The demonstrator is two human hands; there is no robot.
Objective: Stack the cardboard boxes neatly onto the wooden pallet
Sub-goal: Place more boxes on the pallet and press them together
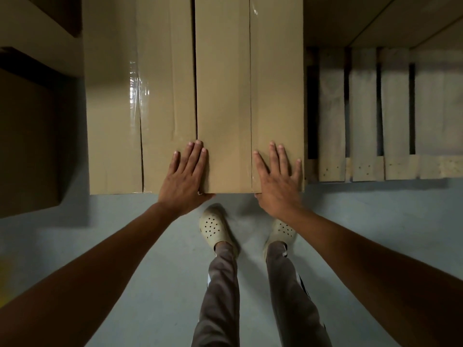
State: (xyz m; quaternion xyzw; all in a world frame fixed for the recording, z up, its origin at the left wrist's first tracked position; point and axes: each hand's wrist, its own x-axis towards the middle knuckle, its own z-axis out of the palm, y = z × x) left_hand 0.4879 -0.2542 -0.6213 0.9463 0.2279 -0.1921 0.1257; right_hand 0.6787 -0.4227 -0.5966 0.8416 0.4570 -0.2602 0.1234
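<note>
Evidently squaring it up, the left hand (186, 175) and right hand (276, 177) lie flat, fingers straight, gripping nothing, on the near edge of the long brown taped cardboard box (223, 96) atop the grey slatted wooden pallet (363, 116).

No readable text or labels.

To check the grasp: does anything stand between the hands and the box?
Nothing visible does. The left hand and the right hand lie flat on top of the box, near its front edge.
</note>
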